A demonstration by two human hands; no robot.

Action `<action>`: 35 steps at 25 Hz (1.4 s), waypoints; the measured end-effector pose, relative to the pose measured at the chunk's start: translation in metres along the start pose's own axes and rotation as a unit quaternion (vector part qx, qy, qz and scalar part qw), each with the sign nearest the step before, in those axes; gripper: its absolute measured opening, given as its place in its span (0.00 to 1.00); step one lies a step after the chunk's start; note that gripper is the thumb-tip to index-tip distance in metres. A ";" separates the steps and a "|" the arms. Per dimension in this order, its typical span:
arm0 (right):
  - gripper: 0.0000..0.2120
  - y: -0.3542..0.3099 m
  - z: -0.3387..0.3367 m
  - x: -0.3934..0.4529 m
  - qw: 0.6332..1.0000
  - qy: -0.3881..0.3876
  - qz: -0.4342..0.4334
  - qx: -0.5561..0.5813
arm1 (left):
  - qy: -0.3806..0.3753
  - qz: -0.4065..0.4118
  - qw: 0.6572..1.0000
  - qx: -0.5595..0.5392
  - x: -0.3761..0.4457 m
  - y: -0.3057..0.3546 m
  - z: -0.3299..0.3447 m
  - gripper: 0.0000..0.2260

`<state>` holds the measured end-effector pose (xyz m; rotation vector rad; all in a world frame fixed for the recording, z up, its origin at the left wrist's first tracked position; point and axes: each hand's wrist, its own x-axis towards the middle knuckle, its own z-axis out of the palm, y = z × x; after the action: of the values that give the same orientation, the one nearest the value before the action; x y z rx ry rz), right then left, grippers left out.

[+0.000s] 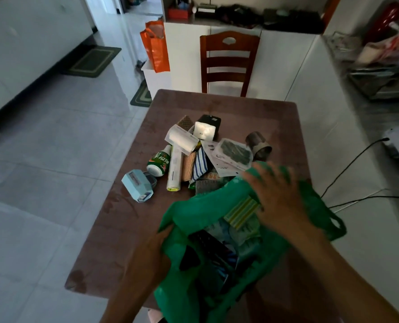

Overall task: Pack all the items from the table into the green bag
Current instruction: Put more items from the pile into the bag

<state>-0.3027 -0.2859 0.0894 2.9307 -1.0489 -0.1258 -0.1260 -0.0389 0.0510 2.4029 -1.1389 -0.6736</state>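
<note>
My left hand (157, 248) grips the green bag (193, 213) rim; right hand (277, 194), fingers spread, presses a striped box (241, 212) that may slide out.

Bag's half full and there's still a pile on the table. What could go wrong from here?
1. The striped box sits at the green bag's mouth under the right hand; it may slide back out.
2. The left hand holds only one edge, so the soft mouth could fold shut.
3. The green bottle and tape roll lie on their sides and might roll off the table if the pile is bumped.
</note>
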 end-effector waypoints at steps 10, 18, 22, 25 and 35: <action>0.26 -0.024 0.080 0.053 0.965 -0.258 0.041 0.009 | -0.074 0.010 0.997 0.024 0.054 -0.072 0.024 0.49; 0.17 -0.021 0.087 0.071 0.916 -0.345 0.202 0.022 | -0.025 0.281 0.959 0.012 0.138 -0.102 0.020 0.38; 0.13 -0.040 0.071 0.109 0.946 -0.145 0.281 0.070 | -0.023 0.250 0.967 -0.036 0.135 -0.088 0.005 0.26; 0.15 -0.068 0.068 0.154 0.924 -0.088 0.115 0.355 | -0.016 0.169 0.984 -0.057 0.117 -0.066 -0.009 0.22; 0.18 -0.075 0.126 0.157 0.985 -0.136 -0.026 0.108 | 0.037 -0.019 0.998 -0.050 0.078 -0.017 -0.011 0.27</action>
<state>-0.1450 -0.3277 -0.0507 3.2060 -1.0783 -0.4526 -0.0662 -0.0893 0.0304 2.3493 -1.0079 -0.6337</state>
